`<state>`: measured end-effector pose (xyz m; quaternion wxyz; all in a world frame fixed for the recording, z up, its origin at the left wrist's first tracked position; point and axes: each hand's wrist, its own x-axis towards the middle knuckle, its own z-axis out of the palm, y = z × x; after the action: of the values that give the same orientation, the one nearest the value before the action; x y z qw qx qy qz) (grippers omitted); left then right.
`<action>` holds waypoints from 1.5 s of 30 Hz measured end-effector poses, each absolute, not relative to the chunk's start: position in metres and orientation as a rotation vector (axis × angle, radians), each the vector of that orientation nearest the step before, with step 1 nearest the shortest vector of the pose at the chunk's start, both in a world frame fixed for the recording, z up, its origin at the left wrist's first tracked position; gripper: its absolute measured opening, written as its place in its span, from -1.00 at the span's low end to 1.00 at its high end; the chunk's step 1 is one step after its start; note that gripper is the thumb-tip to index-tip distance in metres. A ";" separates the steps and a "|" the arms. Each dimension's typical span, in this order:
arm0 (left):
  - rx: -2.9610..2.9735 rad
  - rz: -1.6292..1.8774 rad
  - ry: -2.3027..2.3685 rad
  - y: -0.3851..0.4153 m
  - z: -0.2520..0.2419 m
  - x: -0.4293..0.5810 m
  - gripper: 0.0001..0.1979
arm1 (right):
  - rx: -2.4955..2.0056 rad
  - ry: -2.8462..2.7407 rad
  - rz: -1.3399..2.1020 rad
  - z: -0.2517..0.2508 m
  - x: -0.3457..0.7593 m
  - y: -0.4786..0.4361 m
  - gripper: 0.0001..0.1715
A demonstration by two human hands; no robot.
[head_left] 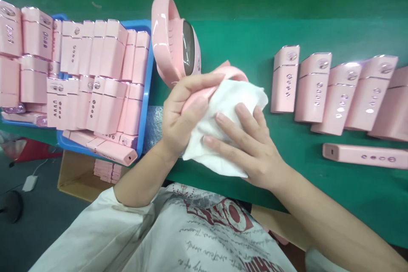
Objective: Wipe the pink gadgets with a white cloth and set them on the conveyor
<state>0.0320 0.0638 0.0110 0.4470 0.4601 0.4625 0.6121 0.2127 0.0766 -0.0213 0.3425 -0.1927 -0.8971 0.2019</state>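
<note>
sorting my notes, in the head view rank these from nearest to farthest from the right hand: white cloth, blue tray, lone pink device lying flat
1. white cloth, under the right hand
2. lone pink device lying flat, to its right
3. blue tray, far left

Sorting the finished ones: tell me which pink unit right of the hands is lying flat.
The pink unit nearest the table's front edge, lying lengthwise below the row. The other pink units there stand upright, side by side.

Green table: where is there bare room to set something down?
Bare table lies between the pink ring and the row of pink boxes, also along the far edge and below the lying box. The blue tray is crowded.
</note>
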 end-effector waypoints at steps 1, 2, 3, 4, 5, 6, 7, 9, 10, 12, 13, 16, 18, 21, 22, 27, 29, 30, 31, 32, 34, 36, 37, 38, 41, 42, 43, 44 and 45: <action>1.235 1.521 1.139 0.063 0.009 0.032 -0.77 | -0.498 -2.296 0.504 -0.023 0.212 0.079 -0.52; 1.346 1.541 1.110 0.062 0.007 0.032 -0.71 | -0.570 -2.239 0.529 -0.025 0.212 0.083 -0.58; 1.453 1.556 1.069 0.061 0.005 0.032 -0.66 | -0.699 -2.157 0.600 -0.026 0.213 0.087 -0.62; 1.542 1.556 1.037 0.061 0.004 0.033 -0.62 | -0.848 -2.053 0.701 -0.027 0.213 0.092 -0.60; 1.613 1.535 1.011 0.060 0.003 0.033 -0.61 | -0.984 -1.943 0.807 -0.026 0.213 0.096 -0.53; 1.657 1.509 1.001 0.060 0.002 0.033 -0.62 | -1.085 -1.848 0.903 -0.025 0.214 0.100 -0.47; 1.676 1.492 1.007 0.060 0.002 0.033 -0.62 | -1.145 -1.779 0.977 -0.023 0.214 0.102 -0.44; 1.663 1.509 1.050 0.062 0.002 0.032 -0.65 | -1.168 -1.702 1.044 -0.019 0.214 0.105 -0.43; 1.630 1.535 1.086 0.063 0.002 0.030 -0.67 | -1.164 -1.673 1.055 -0.017 0.215 0.105 -0.44; 1.526 1.575 1.157 0.065 0.001 0.025 -0.72 | -1.166 -1.598 1.087 -0.016 0.216 0.105 -0.47; 1.470 1.583 1.181 0.066 0.001 0.023 -0.74 | -1.176 -1.548 1.112 -0.017 0.217 0.106 -0.47; 1.334 1.563 1.197 0.067 0.005 0.018 -0.73 | -1.190 -1.393 1.238 -0.022 0.219 0.111 -0.42; 1.245 1.543 1.143 0.066 0.014 0.019 -0.71 | -1.180 -1.325 1.368 -0.023 0.217 0.114 -0.37; 1.084 1.561 0.973 0.060 0.038 0.024 -0.69 | -1.165 -1.277 1.528 -0.020 0.213 0.112 -0.34; 1.047 1.575 0.925 0.058 0.048 0.026 -0.69 | -1.163 -1.274 1.556 -0.018 0.212 0.110 -0.35; 1.042 1.634 0.914 0.040 0.096 0.030 -0.68 | -1.242 -1.395 1.554 -0.015 0.212 0.107 -0.42; 1.095 1.639 0.931 0.032 0.110 0.031 -0.67 | -1.263 -1.495 1.532 -0.018 0.214 0.111 -0.42; 1.126 1.637 0.933 0.028 0.116 0.031 -0.67 | -1.258 -1.538 1.525 -0.019 0.215 0.113 -0.42; 1.158 1.636 0.936 0.025 0.121 0.032 -0.67 | -1.248 -1.573 1.518 -0.021 0.215 0.115 -0.42; 1.191 1.634 0.943 0.022 0.125 0.032 -0.67 | -1.237 -1.603 1.506 -0.022 0.215 0.116 -0.43; 1.266 1.640 0.967 0.018 0.132 0.034 -0.69 | -1.226 -1.664 1.469 -0.023 0.214 0.116 -0.45; 1.344 1.652 0.981 0.015 0.136 0.035 -0.70 | -1.223 -1.746 1.411 -0.021 0.213 0.114 -0.51; 1.377 1.659 0.978 0.015 0.138 0.036 -0.71 | -1.224 -1.792 1.377 -0.020 0.213 0.113 -0.54; 1.407 1.661 0.972 0.015 0.139 0.037 -0.71 | -1.228 -1.842 1.343 -0.018 0.214 0.112 -0.58; 1.465 1.655 0.983 0.019 0.138 0.040 -0.71 | -1.253 -2.014 1.241 -0.010 0.220 0.112 -0.69; 1.472 1.654 1.004 0.022 0.136 0.041 -0.71 | -1.272 -2.076 1.201 -0.008 0.223 0.113 -0.73; 1.472 1.655 1.030 0.028 0.132 0.043 -0.71 | -1.301 -2.135 1.155 -0.005 0.225 0.113 -0.76; 1.468 1.655 1.066 0.036 0.127 0.045 -0.71 | -1.337 -2.190 1.104 -0.002 0.228 0.114 -0.77; 1.468 1.653 1.117 0.045 0.120 0.046 -0.72 | -1.378 -2.240 1.052 0.001 0.230 0.115 -0.77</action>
<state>0.0465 0.0453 0.1199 0.3261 0.5603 0.4261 0.6310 0.2304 0.1146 0.0012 0.1540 -0.4806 -0.7814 0.3670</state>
